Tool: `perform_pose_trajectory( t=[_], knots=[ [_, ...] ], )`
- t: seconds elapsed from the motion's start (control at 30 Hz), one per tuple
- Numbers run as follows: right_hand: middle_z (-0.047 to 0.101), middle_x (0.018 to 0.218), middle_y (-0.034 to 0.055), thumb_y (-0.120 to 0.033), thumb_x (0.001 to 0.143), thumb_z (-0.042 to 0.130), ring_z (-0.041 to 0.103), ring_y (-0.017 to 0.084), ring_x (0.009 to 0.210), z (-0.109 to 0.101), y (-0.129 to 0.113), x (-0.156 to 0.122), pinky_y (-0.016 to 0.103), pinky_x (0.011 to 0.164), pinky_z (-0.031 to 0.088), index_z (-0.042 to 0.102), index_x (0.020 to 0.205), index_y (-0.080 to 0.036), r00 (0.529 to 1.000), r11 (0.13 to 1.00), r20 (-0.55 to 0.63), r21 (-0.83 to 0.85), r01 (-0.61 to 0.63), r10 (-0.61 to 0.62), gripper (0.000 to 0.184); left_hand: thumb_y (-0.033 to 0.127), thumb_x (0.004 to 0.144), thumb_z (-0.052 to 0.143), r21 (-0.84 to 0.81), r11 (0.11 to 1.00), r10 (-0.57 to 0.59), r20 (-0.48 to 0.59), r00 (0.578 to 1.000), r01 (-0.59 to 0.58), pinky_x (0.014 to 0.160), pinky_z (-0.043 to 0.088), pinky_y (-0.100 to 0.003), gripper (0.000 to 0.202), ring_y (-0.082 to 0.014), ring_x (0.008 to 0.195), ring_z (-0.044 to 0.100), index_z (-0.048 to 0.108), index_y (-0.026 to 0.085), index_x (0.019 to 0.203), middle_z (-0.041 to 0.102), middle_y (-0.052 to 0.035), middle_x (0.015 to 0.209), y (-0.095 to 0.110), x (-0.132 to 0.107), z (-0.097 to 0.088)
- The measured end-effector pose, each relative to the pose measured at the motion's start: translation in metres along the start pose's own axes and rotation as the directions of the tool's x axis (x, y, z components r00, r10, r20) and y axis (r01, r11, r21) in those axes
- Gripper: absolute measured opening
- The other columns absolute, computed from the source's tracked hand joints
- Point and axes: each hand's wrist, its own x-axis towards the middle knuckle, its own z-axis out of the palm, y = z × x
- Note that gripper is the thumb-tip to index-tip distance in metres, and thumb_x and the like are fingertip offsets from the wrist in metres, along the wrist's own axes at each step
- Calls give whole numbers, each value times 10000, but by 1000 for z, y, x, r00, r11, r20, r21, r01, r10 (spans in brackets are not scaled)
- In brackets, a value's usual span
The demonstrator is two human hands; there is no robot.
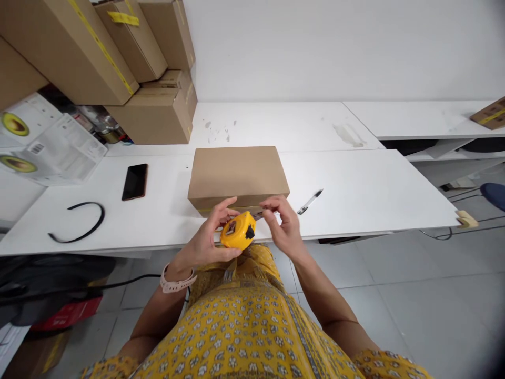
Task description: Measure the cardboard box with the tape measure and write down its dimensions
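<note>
A yellow tape measure (238, 230) with a black button is gripped in my left hand (211, 237), just over the table's front edge. My right hand (282, 223) pinches the end of its short pulled-out blade (258, 215). Right behind both hands lies a closed brown cardboard box (239, 171), its long side facing me. To the right of the box, a pen (310, 201) rests on the white table (355, 195).
A phone (135, 181) and a black headband (94, 223) lie on the left of the table. Stacked cardboard boxes (158, 113) and white avocado-printed boxes (51, 139) stand at the back left. A beige corner guard (466, 219) sits at the right corner.
</note>
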Motion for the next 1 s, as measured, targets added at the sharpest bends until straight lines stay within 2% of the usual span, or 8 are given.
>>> perform_pose_trajectory(
  t=[0.1,0.27,0.33,0.6,0.7,0.83,0.9,1.0],
  knots=[
    [676,1113,89,-419,1004,491,627,241,1035,9,1,-3,442,864,549,650,1204,-283,997,990,15,-121,73,-72,289,381,722,868,137,983,131,-51,990,-123,1055,500,-503,1002,-315,1223,612,314,338,1555,605,-103,1346,10,11,-6],
    [671,1194,101,-397,1003,470,632,241,1100,-2,33,3,467,927,531,611,1277,-274,924,982,-382,-172,-84,12,332,389,734,862,449,875,334,-287,898,-182,1044,523,-461,849,-299,1240,607,444,281,1465,580,-93,1399,22,36,-41],
    [669,1221,114,-429,1003,461,635,237,1126,-7,48,4,452,929,528,609,1275,-258,891,975,-447,-149,-164,82,354,372,747,843,541,826,371,-312,874,-158,1055,510,-452,730,-283,1216,614,519,268,1393,604,-75,1365,20,50,-59],
    [656,1341,143,-592,975,456,594,252,1242,-10,73,-1,475,1032,483,639,1278,-209,872,932,-356,-6,-363,338,521,424,801,764,600,792,273,-186,944,-111,1104,444,-498,567,-303,1240,599,601,246,1314,637,-91,1352,-9,83,-85],
    [642,1392,132,-654,987,359,589,251,1283,-10,81,-1,492,1081,461,615,1351,-225,864,908,-280,102,-406,418,618,509,768,806,528,847,264,-327,907,-56,1211,302,-552,720,-339,1427,439,541,274,1395,519,-107,1505,-28,74,-84],
    [566,1504,99,-722,978,260,516,237,1404,-7,93,1,490,1179,382,515,1478,-273,873,877,-154,223,-425,462,718,663,822,704,118,992,42,-636,770,43,1237,252,-566,809,-344,1539,273,423,327,1502,353,-95,1636,-65,52,-75],
    [551,1522,83,-746,969,231,468,224,1446,-4,97,4,477,1214,342,504,1489,-274,887,875,-93,241,-421,452,754,690,883,604,-86,995,-87,-619,780,43,1230,289,-548,741,-331,1527,315,443,310,1499,402,-96,1613,-79,46,-68],
    [545,1524,77,-776,953,188,449,220,1458,1,102,20,461,1237,313,507,1485,-258,903,885,-69,243,-397,424,808,659,918,579,-165,986,-107,-561,821,16,1210,355,-497,674,-299,1495,386,471,304,1481,470,-75,1575,-86,56,-63]
  ],
)
